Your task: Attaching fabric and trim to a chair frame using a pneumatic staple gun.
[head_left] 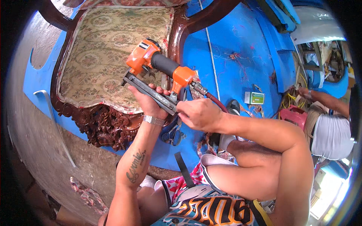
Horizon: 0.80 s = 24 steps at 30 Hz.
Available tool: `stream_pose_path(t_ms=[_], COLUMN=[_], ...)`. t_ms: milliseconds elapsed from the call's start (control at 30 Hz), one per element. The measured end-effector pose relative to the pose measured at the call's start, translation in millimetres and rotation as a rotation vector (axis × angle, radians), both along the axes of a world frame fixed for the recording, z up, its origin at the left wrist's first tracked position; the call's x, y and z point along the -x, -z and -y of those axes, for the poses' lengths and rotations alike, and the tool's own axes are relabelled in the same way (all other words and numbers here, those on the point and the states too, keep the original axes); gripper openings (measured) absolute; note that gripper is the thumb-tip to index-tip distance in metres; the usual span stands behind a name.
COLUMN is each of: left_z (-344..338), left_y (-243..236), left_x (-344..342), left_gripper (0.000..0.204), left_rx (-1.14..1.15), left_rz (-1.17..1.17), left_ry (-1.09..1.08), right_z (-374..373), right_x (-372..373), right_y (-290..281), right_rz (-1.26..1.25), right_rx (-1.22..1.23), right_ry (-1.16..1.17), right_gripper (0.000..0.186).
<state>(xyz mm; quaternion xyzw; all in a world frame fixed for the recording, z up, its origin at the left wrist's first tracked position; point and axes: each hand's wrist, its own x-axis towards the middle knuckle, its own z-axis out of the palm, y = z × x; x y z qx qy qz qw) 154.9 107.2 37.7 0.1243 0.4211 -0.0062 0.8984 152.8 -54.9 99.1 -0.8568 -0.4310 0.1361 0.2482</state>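
Surface finishes. The stapler (pixel 141 56) has a glossy, smooth orange housing; its handle sleeve (pixel 165 64) is matt black, its magazine (pixel 151 92) dull, scuffed grey metal. A shiny metal coupling (pixel 198 87) joins the smooth dark-red hose (pixel 217 102). The chair panel (pixel 102 52) is matt, floral woven cloth, bordered by polished, glossy brown wood (pixel 178 47) with deeply carved relief (pixel 107 126). Near the right edge of the smooth blue sheet (pixel 237 71) sits a paper-like box (pixel 257 98); the wristwatch band (pixel 154 120) is shiny metal.
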Motion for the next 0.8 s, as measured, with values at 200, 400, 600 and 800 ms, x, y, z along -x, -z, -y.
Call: stream_pose_path(t_ms=[200, 400, 600, 800], left_z=[10, 28, 102, 201], left_y=[-4, -24, -92, -134], left_x=[-13, -12, -33, -55], left_gripper=[0.07, 0.064, 0.063, 0.06], left_rx=[-0.03, -0.129, -0.129, -0.328], left_rz=[0.031, 0.155, 0.214, 0.325], left_ry=[0.045, 0.174, 0.383, 0.844], right_z=[47, 117, 224, 220], right_x=[-6, -109, -96, -102], right_y=[-23, -97, -59, -42], right_rz=[-0.677, -0.525, -1.085, -1.431], right_rx=[-0.054, -0.252, -0.163, -0.734], right_ry=[0.115, 0.464, 0.765, 0.805], right_gripper=[0.021, 0.034, 0.053, 0.045])
